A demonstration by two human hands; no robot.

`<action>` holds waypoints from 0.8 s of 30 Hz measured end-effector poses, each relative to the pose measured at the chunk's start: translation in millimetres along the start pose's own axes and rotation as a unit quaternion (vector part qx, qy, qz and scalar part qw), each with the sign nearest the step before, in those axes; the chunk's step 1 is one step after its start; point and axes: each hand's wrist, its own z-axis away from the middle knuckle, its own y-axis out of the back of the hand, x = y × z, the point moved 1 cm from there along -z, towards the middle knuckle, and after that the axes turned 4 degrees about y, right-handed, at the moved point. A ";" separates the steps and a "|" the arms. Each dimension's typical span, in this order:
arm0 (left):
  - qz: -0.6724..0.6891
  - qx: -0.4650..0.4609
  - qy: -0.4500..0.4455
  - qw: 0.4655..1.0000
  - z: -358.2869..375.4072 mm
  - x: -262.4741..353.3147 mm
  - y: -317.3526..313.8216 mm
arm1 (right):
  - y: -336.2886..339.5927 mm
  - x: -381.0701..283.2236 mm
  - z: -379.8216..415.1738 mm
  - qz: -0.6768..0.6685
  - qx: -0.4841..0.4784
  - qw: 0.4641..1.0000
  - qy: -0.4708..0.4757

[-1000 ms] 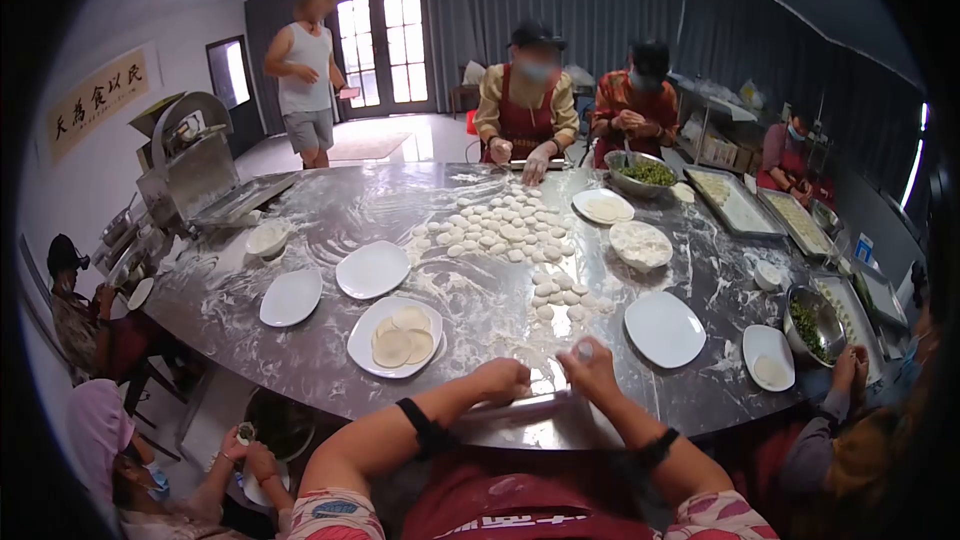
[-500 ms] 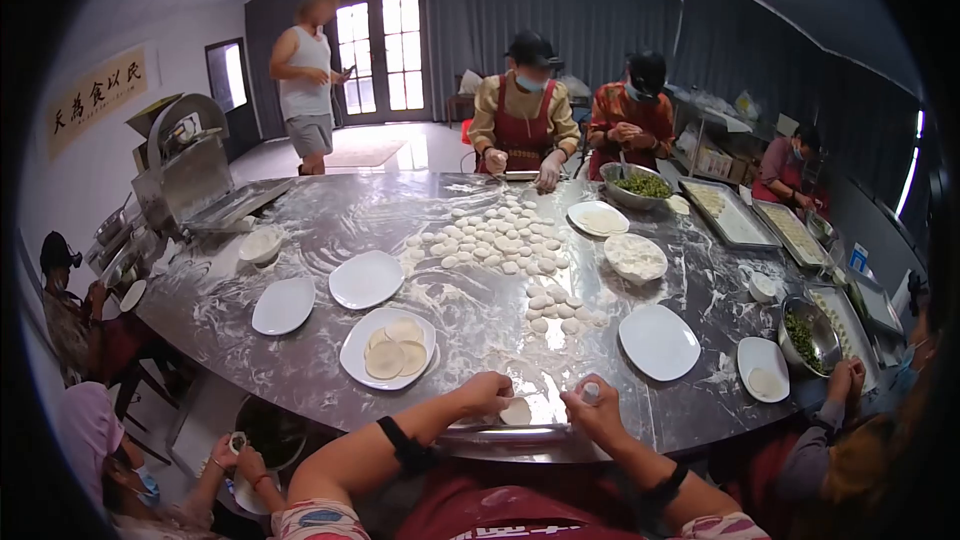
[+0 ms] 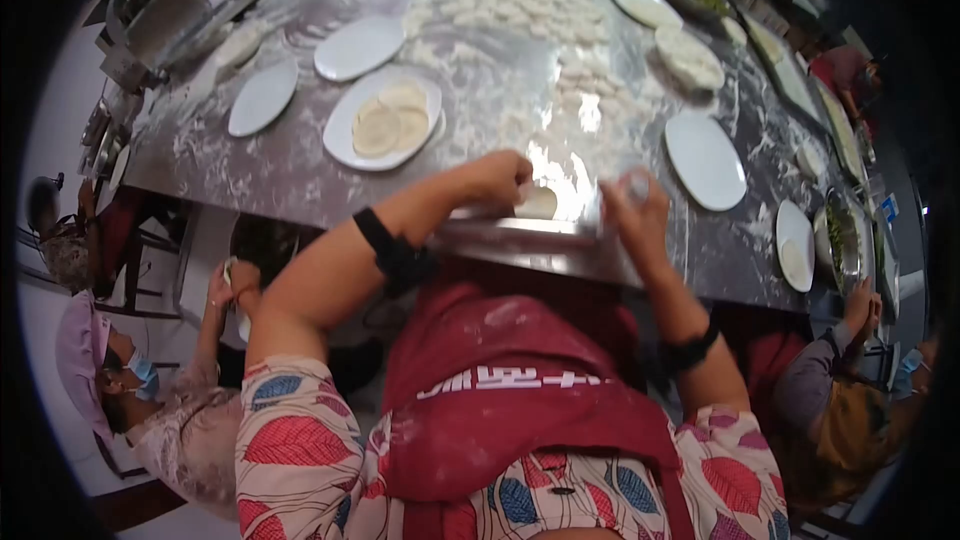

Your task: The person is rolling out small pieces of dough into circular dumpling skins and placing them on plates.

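left hand [image 3: 497, 180] curled, fingers pinching dough disc [image 3: 537, 203] on floured table [image 3: 300, 165]. right hand [image 3: 632, 215] closed around rolling pin [image 3: 520, 232], lying beside disc.

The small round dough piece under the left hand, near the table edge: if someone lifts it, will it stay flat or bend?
The dough piece looks thin and pale, so it would probably droop rather than stay flat. Flour dusts the table around it, so it likely lifts without sticking much. The left hand touches its edge; being so thin, it may stretch or tear if pulled.
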 end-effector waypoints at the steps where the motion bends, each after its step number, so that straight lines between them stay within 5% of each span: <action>1: -0.071 0.001 -0.032 0.997 3.7 11.8 3.0 | -3.9 3.0 -17.3 0.033 0.000 0.999 0.037; 4: -0.133 0.083 -0.004 0.988 -7.4 23.9 7.3 | -21.0 7.7 -54.6 0.001 -0.014 1.000 0.009; 12: 0.008 0.027 0.050 0.998 4.5 17.2 3.0 | 1.3 -10.5 16.9 -0.048 0.016 0.998 -0.035; 15: -0.050 0.043 -0.030 0.997 3.0 18.0 -2.0 | -9.2 -8.4 -20.0 0.013 0.009 1.000 -0.006; 19: -0.095 0.084 0.010 0.992 -16.8 24.6 2.8 | -30.8 2.8 -61.5 -0.012 -0.007 1.000 0.010; 24: -0.108 0.043 -0.016 0.993 -11.4 21.5 1.2 | -0.9 -6.6 -0.4 -0.004 0.015 1.000 -0.021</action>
